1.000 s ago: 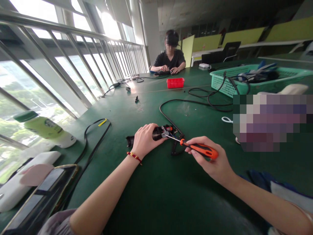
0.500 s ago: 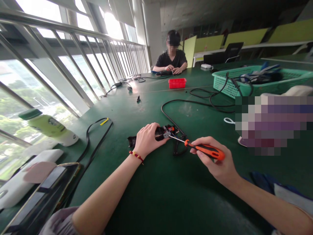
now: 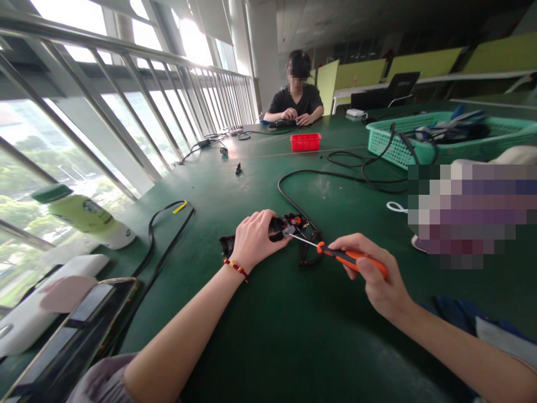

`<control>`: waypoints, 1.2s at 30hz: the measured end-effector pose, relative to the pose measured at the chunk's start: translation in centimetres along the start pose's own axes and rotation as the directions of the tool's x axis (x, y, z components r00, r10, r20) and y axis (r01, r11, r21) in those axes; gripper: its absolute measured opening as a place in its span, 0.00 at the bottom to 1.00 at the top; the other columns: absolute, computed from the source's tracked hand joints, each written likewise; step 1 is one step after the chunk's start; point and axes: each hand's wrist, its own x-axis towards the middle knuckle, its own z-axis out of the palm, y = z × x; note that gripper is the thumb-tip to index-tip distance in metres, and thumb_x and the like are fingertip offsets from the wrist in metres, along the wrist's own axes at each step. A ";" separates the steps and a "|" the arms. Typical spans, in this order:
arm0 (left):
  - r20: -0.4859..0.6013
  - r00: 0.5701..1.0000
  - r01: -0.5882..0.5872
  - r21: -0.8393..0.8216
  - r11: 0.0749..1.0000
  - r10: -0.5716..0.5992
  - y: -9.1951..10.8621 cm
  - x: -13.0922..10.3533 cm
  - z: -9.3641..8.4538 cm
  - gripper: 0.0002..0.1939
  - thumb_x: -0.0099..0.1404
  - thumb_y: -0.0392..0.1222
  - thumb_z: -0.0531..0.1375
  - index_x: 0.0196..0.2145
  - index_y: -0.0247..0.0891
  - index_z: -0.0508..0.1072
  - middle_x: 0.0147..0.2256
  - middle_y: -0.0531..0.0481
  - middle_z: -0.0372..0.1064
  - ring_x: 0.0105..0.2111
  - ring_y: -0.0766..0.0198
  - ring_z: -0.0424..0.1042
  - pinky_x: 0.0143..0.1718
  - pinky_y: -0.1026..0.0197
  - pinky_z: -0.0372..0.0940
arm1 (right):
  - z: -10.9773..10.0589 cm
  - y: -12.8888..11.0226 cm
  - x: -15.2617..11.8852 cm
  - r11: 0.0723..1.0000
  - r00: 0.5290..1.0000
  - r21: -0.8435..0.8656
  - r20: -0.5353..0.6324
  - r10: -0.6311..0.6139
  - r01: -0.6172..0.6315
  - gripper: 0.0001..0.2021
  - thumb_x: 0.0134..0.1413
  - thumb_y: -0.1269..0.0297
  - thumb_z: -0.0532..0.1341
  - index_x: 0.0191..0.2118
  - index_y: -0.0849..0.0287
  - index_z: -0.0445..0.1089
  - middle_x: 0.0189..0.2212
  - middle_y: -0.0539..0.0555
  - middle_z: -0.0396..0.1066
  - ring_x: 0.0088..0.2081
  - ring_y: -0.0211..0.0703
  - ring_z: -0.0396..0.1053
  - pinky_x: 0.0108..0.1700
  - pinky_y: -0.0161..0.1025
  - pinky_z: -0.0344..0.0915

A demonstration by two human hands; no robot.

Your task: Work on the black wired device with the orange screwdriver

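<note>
Head view: just off centre toward six o'clock, the left hand (image 3: 255, 240) grips a black device (image 3: 277, 228) on the table (image 3: 235, 347); the right hand (image 3: 384, 280) clasps a screwdriver (image 3: 340, 256), tip toward ten o'clock. Firm bracing and steady, aligned pressure should prevent slipping.

On our table (image 3: 268, 336) we note bottle (image 3: 90, 215) left, phone (image 3: 62, 347) near left, device (image 3: 294, 222) central under the left hand (image 3: 254, 238), bin (image 3: 305, 145) far beyond, basket (image 3: 474, 151) far right.
</note>
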 end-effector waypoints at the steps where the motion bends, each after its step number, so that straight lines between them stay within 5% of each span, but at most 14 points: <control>1: 0.000 1.000 -0.001 0.009 1.000 0.001 0.1 0.0 0.0 0.19 0.55 0.57 0.58 0.36 0.40 0.64 0.32 0.51 0.69 0.32 0.60 0.69 0.34 0.60 0.61 | 0.1 -0.1 -0.1 1.000 0.999 -0.005 -0.028 0.018 -0.019 0.08 0.59 0.66 0.51 0.39 0.55 0.66 0.18 0.44 0.59 0.16 0.31 0.55 0.19 0.30 0.54; 3: 0.003 1.000 0.005 0.022 1.000 -0.005 0.2 0.0 0.0 0.19 0.54 0.56 0.59 0.36 0.40 0.64 0.31 0.51 0.69 0.32 0.59 0.69 0.34 0.60 0.61 | 0.3 -0.2 -0.1 0.999 0.993 -0.009 -0.102 0.051 -0.052 0.07 0.55 0.70 0.54 0.41 0.55 0.63 0.17 0.42 0.57 0.15 0.30 0.53 0.17 0.29 0.52; 9: 0.012 1.000 0.011 0.032 0.999 -0.011 0.2 0.0 0.0 0.19 0.54 0.56 0.59 0.37 0.40 0.64 0.32 0.51 0.69 0.33 0.59 0.69 0.34 0.60 0.61 | 0.6 -0.2 0.0 0.997 0.951 -0.073 -0.306 -0.035 0.014 0.15 0.45 0.74 0.61 0.41 0.55 0.60 0.29 0.49 0.64 0.28 0.37 0.67 0.30 0.33 0.66; 13: 0.001 1.000 -0.005 0.049 0.999 0.005 0.3 -0.1 0.1 0.19 0.55 0.56 0.59 0.37 0.40 0.63 0.32 0.51 0.69 0.33 0.59 0.69 0.34 0.60 0.60 | 0.4 -0.1 0.0 0.986 0.962 -0.160 -0.273 -0.005 -0.040 0.06 0.52 0.69 0.59 0.37 0.56 0.63 0.28 0.48 0.65 0.21 0.32 0.63 0.22 0.30 0.60; 19: 0.010 1.000 -0.012 0.066 0.998 0.012 0.5 0.0 -0.1 0.19 0.56 0.56 0.58 0.37 0.39 0.63 0.32 0.50 0.69 0.33 0.59 0.69 0.34 0.59 0.60 | 0.5 0.1 0.0 0.991 0.929 -0.104 -0.352 -0.115 0.084 0.16 0.47 0.73 0.61 0.43 0.54 0.61 0.33 0.50 0.64 0.32 0.38 0.68 0.34 0.35 0.68; 25: 0.025 1.000 -0.008 0.050 0.999 0.006 0.8 0.1 -0.3 0.18 0.56 0.56 0.57 0.36 0.39 0.63 0.33 0.50 0.69 0.34 0.58 0.69 0.35 0.59 0.60 | 0.4 -0.3 -0.1 0.985 0.959 -0.173 -0.280 -0.037 -0.012 0.09 0.51 0.69 0.61 0.39 0.54 0.63 0.26 0.49 0.63 0.28 0.38 0.66 0.27 0.34 0.65; 30: 0.031 1.000 0.000 0.057 0.998 -0.002 0.7 0.1 -0.3 0.18 0.54 0.54 0.59 0.37 0.40 0.63 0.34 0.49 0.69 0.35 0.58 0.69 0.35 0.59 0.60 | 0.4 -0.2 0.0 0.989 0.931 -0.127 -0.345 -0.117 0.078 0.16 0.48 0.71 0.61 0.43 0.54 0.61 0.34 0.52 0.65 0.33 0.40 0.68 0.35 0.37 0.68; 36: 0.026 1.000 -0.002 0.058 0.998 0.001 0.7 0.1 -0.1 0.18 0.54 0.54 0.59 0.37 0.40 0.62 0.33 0.49 0.69 0.35 0.57 0.69 0.34 0.59 0.60 | 0.3 -0.3 -0.1 0.981 0.959 -0.193 -0.276 -0.064 0.010 0.09 0.50 0.69 0.61 0.39 0.54 0.63 0.25 0.47 0.64 0.28 0.38 0.68 0.29 0.34 0.65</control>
